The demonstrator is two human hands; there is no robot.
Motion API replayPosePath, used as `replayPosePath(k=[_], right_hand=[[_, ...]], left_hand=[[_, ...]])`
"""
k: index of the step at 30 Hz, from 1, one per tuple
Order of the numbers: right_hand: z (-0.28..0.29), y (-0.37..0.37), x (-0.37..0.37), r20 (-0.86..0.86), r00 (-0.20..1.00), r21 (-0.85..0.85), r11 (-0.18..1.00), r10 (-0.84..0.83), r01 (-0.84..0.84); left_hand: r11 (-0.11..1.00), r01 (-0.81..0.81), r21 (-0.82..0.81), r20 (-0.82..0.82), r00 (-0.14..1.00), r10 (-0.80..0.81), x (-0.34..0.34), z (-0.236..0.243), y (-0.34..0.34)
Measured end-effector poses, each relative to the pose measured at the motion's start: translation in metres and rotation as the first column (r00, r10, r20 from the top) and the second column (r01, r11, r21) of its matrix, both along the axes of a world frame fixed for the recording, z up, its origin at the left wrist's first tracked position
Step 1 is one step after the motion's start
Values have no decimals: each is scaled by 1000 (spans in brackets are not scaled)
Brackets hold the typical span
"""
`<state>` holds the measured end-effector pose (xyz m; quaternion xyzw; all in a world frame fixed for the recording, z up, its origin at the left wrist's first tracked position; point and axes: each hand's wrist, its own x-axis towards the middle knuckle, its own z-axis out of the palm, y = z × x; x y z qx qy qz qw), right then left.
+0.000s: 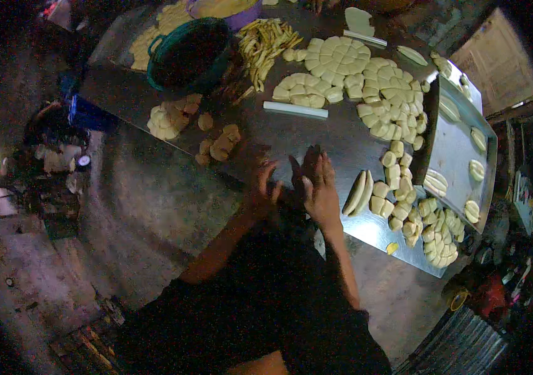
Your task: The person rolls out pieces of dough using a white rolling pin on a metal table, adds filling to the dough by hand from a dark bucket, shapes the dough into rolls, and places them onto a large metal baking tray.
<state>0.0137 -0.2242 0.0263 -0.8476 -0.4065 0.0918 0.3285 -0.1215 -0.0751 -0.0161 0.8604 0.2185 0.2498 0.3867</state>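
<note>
Both my hands are over the near edge of a dark metal table [251,128], apart from each other. My left hand [262,184] has its fingers loosely bent and apart, with nothing visible in them. My right hand [322,192] lies with fingers stretched out and the thumb apart, and I see nothing in it. Right of it rest long shaped dough rolls [359,194] and a string of cut dough pieces [393,169]. Small brownish dough lumps [224,142] sit beyond my left hand. Shadow hides the surface between my hands.
A white rolling pin [296,110] lies mid-table, another white rod [365,39] farther back. Large sheets of scored dough [337,57] cover the far right. A metal tray [460,147] with shaped dough stands right. A green basin [154,72], purple tub [241,20] and pale strips [266,47] stand at the back.
</note>
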Motion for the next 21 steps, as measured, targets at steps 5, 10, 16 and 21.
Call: replayPosePath(k=[5,10,16,21], right_hand=[[-37,12,-2,27,916,-276,883,401,-379],[-30,40,65,179,965,-359,926,191,-117],[-4,100,33,171,927,-238,927,335,-291],[8,-1,77,164,936,-239,908,-311,344]], left_hand=[[917,-301,263,-61,943,327,-46,15,94],[957,-289,35,-149,945,291,-66,-26,147],[977,211,8,-231,951,-203,25,43,120],[723,648,238,-322,755,-571,71,25,78]])
